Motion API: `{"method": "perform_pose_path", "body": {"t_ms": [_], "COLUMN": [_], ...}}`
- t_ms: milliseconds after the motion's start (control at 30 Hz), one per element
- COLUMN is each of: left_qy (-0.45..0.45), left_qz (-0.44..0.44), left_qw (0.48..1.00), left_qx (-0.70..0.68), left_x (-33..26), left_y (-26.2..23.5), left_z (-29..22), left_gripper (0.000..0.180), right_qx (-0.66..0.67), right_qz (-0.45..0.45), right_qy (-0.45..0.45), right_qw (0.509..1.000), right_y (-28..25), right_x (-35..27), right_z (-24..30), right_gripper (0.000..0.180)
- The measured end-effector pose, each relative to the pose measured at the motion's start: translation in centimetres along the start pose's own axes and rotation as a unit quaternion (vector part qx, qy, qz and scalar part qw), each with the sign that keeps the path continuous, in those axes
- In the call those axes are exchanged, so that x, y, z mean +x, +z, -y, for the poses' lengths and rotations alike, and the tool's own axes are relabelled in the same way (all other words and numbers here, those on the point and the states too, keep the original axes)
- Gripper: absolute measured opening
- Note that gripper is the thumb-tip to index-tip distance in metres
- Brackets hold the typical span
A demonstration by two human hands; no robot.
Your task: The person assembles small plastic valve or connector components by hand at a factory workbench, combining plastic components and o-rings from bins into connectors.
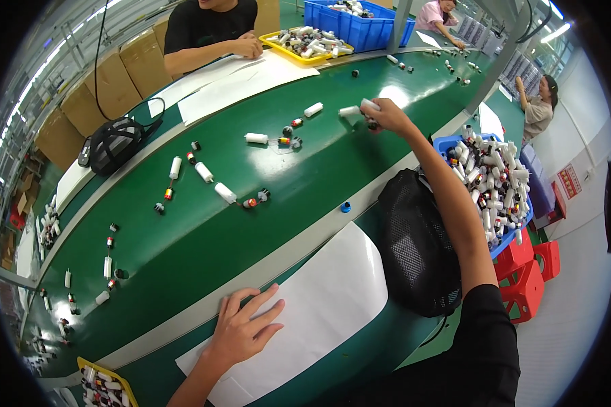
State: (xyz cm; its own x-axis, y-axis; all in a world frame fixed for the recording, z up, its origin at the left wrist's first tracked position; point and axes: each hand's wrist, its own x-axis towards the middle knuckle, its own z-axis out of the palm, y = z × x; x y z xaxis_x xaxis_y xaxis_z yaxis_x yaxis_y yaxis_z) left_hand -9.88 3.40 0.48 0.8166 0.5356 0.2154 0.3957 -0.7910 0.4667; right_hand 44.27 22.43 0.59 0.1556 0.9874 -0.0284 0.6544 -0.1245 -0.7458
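Note:
My right hand [389,117] reaches over the green belt [305,224]. Its fingers are closed around a white cylindrical part [369,105] with a dark end, partly hidden by the fingers. Just left of it another white cylinder [348,111] lies on the belt. Further left are a white cylinder [313,109] and a wired white cylinder [256,138] with red, yellow and black pieces. My left hand [243,331] is open and holds nothing; its spread fingers are over the near left edge of a white sheet [332,285].
A black mesh bag [419,247] lies under my right forearm. Beside it a blue bin [531,216] brims with similar parts. Red stools [525,292] stand below. Across the belt, a person's hands [248,46] are beside a yellow tray [329,60]. A small blue piece [346,207] sits on the near rail.

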Motion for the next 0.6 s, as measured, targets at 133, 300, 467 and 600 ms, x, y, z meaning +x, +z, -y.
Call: {"method": "perform_pose_path", "body": {"t_ms": [133, 300, 467, 600], "left_qy": [-0.008, -0.009, -0.013, -0.002], "left_qz": [-0.005, -0.014, -0.008, -0.009], "left_qw": [1.000, 1.000, 1.000, 1.000], "left_qx": [-0.014, -0.015, -0.020, -0.013], "left_x": [-0.1, -0.3, -0.6, -0.6], "left_y": [-0.2, -0.3, -0.3, -0.1], "left_z": [0.3, 0.9, 1.4, 1.6], "left_gripper": [0.033, 0.034, 0.035, 0.034], "right_qx": [0.091, -0.140, -0.342, -0.279], "right_qz": [-0.085, -0.095, -0.104, 0.026], "right_qy": [0.050, 0.192, 0.190, 0.160], "right_qw": [0.991, 0.967, 0.914, 0.946], "right_y": [5.1, 10.0, 13.0, 12.2], "right_x": [3.5, 6.3, 8.9, 10.4], "right_z": [4.2, 9.7, 11.8, 12.2], "right_gripper": [0.038, 0.060, 0.074, 0.053]}}
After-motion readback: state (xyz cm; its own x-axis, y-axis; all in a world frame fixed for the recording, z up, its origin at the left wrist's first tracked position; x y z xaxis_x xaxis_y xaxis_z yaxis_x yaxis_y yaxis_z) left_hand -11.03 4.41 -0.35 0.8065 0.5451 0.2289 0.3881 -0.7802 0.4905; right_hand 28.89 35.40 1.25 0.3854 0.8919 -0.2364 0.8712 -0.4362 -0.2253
